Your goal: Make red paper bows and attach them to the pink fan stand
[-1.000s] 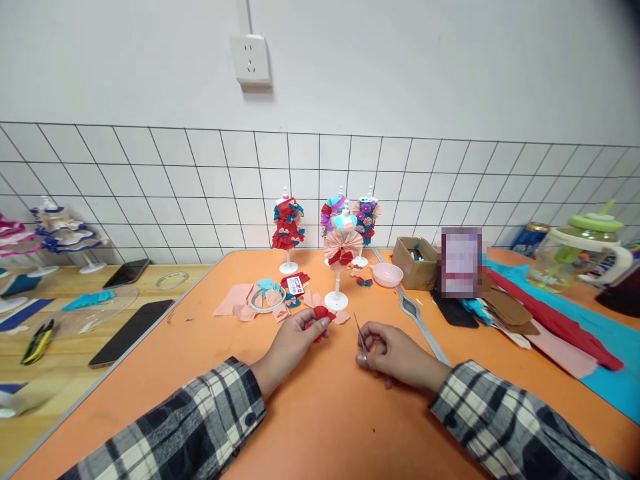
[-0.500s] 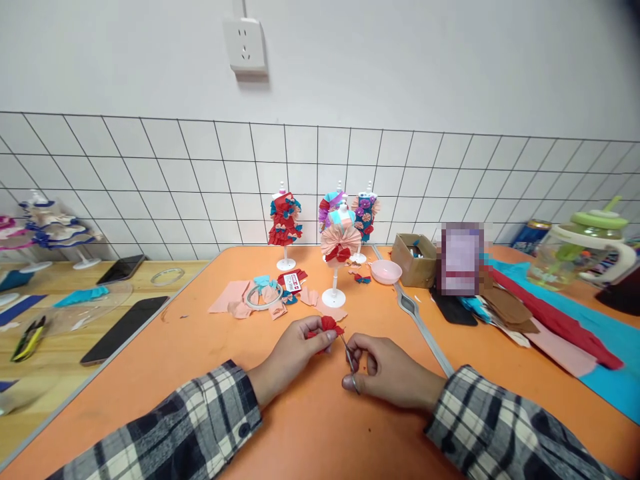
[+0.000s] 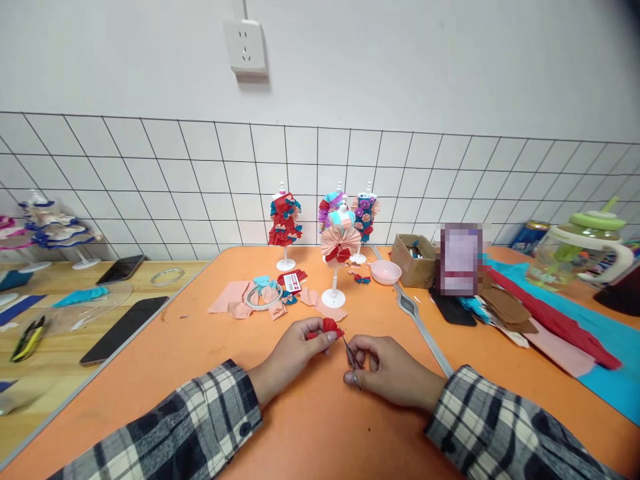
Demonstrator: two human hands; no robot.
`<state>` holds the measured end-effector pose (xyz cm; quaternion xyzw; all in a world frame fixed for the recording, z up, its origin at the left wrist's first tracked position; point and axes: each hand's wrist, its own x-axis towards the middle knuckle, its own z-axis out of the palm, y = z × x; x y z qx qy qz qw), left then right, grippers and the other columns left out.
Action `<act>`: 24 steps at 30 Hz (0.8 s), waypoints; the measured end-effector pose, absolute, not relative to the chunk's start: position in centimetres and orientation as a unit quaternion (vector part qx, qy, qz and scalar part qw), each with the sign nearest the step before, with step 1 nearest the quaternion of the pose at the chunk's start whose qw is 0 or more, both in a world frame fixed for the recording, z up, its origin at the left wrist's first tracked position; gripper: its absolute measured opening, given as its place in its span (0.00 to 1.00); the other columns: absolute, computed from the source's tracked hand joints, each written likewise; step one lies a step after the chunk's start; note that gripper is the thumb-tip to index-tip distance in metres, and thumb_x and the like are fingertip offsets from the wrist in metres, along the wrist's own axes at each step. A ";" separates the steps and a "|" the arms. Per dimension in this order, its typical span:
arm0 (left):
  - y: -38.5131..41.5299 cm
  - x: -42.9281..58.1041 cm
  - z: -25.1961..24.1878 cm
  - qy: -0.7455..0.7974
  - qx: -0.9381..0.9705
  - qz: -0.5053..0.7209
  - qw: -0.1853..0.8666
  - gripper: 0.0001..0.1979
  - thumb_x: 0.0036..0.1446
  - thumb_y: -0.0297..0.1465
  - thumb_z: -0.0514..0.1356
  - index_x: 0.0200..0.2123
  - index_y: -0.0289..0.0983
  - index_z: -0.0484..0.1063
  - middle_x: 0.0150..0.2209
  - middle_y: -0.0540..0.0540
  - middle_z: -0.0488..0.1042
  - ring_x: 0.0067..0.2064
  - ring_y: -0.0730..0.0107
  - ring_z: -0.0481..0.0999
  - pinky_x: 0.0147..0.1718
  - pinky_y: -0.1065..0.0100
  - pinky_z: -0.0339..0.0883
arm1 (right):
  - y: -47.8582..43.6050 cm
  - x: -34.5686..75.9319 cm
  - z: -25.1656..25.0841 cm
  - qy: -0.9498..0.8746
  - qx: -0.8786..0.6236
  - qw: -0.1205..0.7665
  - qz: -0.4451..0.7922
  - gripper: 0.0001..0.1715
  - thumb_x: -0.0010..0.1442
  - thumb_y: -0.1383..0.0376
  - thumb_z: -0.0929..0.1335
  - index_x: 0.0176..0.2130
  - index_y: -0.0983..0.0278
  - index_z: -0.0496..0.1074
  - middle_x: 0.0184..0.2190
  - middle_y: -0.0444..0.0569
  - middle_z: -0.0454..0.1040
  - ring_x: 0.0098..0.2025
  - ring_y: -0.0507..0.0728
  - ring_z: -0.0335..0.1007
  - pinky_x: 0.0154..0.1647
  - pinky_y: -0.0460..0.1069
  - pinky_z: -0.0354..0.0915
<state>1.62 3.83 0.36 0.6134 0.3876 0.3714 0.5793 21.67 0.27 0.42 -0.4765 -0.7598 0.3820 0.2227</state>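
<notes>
Pinched in my left hand is a small piece of gathered red crepe paper. My right hand holds small metal scissors, a finger and the thumb at their handles. The scissor tips point up and left at the red paper's right edge. Just beyond my hands stands a small white mannequin with a large pink pleated fan and a red bow on it. Pink, blue and red paper scraps lie to its left around a roll of tape.
Three more dressed mannequins stand behind, one in red. Rightward are a pink dish, a cardboard box, crepe paper strips and a green-lidded jug. Phones and yellow-handled pliers lie on the left.
The scissors' handles have come slightly closer together, with my right thumb a little higher. My left hand and the red paper have barely moved.
</notes>
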 end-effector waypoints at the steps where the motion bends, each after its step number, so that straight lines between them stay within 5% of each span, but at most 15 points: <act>1: 3.9 1.6 0.3 0.388 0.613 0.373 0.578 0.15 0.49 0.40 0.65 0.31 0.33 0.73 0.26 0.51 0.69 0.27 0.74 0.64 0.29 0.71 0.57 | 0.3 21.7 0.4 -0.761 -0.476 0.223 0.381 0.11 0.52 0.60 0.71 0.30 0.63 0.67 0.24 0.38 0.66 0.26 0.47 0.57 0.26 0.42 0.52; 24: 3.5 1.8 1.1 0.414 0.629 0.349 0.558 0.14 0.48 0.40 0.63 0.28 0.33 0.72 0.24 0.52 0.68 0.26 0.74 0.63 0.28 0.71 0.55 | 0.3 21.9 0.3 -0.765 -0.471 0.204 0.389 0.12 0.55 0.57 0.69 0.31 0.63 0.68 0.24 0.39 0.66 0.25 0.48 0.58 0.24 0.42 0.52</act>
